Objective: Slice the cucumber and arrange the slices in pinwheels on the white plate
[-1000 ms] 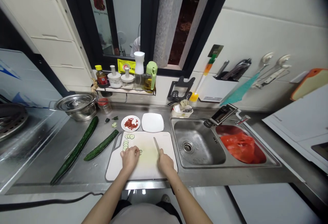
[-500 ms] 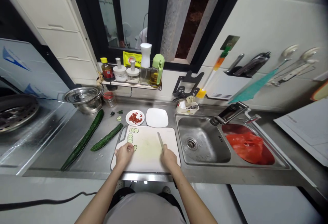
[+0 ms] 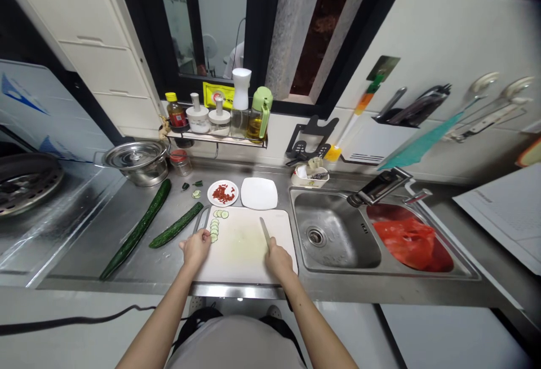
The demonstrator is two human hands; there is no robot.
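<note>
My left hand (image 3: 196, 248) is over the left part of the white cutting board (image 3: 245, 270), fingers pinched at the edge of the lowest cucumber slice (image 3: 214, 238). That slice ends a column of overlapping slices; a short row of slices (image 3: 221, 214) lies above it. My right hand (image 3: 279, 259) is closed around the handle of a knife (image 3: 265, 230), its blade pointing away from me over the board's right side. Left of the board lie a shorter cucumber (image 3: 176, 226) and a long whole cucumber (image 3: 137, 234).
Behind the board stand a plate of chopped red pieces (image 3: 223, 203) and a white square plate (image 3: 259, 194). A sink (image 3: 338, 234) is at right, with a red bag (image 3: 403, 244) in its second basin. A lidded steel pot (image 3: 141, 169) and a seasoning shelf (image 3: 220, 140) are farther back.
My left hand has moved left, and the slice beside its fingers has shifted left into the column's lower end. My right hand and the knife stay nearly in place.
</note>
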